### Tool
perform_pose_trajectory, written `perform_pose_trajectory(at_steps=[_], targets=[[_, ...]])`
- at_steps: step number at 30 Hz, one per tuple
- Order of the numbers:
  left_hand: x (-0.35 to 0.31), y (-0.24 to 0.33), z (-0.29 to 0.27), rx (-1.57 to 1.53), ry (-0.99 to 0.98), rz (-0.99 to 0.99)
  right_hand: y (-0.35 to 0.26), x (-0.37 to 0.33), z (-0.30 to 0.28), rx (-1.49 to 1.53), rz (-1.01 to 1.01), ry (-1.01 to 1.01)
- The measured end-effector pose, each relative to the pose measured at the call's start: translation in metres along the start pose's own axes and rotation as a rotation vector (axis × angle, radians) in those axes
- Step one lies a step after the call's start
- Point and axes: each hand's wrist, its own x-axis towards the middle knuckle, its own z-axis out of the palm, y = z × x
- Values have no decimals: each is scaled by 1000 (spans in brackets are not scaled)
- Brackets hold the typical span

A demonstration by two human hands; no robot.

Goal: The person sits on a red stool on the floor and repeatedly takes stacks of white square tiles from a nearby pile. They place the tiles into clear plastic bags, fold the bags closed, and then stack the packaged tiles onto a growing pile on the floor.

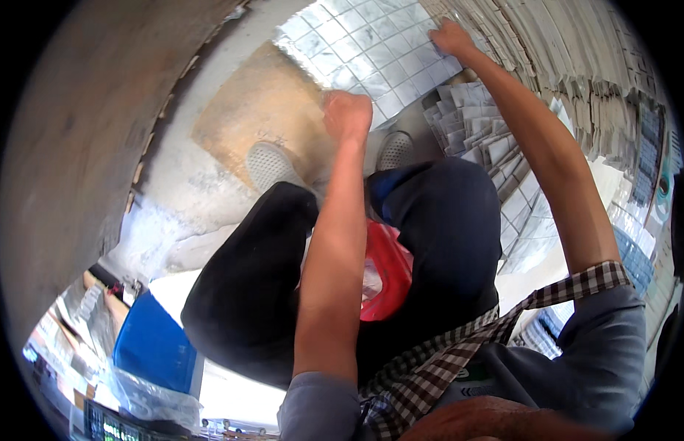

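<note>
A sheet of small grey mosaic tiles [364, 48] lies on the floor in front of my feet. My left hand [347, 114] grips its near edge with fingers closed. My right hand [452, 37] presses on the sheet's far right corner, next to a stack of tile sheets [577, 51]. I am squatting, with my dark trouser knees and grey shoes [272, 165] below the sheet.
A tan board [261, 110] lies on the concrete floor under the sheet's left part. More tile sheets [482, 128] fan out at the right. A red plastic bag [386, 268] sits between my legs. A blue box [154, 345] and a concrete wall [84, 125] are at left.
</note>
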Motion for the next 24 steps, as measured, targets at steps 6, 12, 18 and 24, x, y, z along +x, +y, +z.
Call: perform_pose_trajectory(at_steps=[6, 12, 18, 24], targets=[[-48, 62, -124, -207, 323, 369, -131, -113, -121, 242, -730, -378], [-190, 56, -309, -344, 374, 778, -204, -259, -142, 386, -1041, -413], [-221, -238, -318, 50, 845, 111, -193, -292, -124, -80, -989, -807], [-214, -547, -211, -74, 612, -387, -204, -269, -105, 272, -916, -398]])
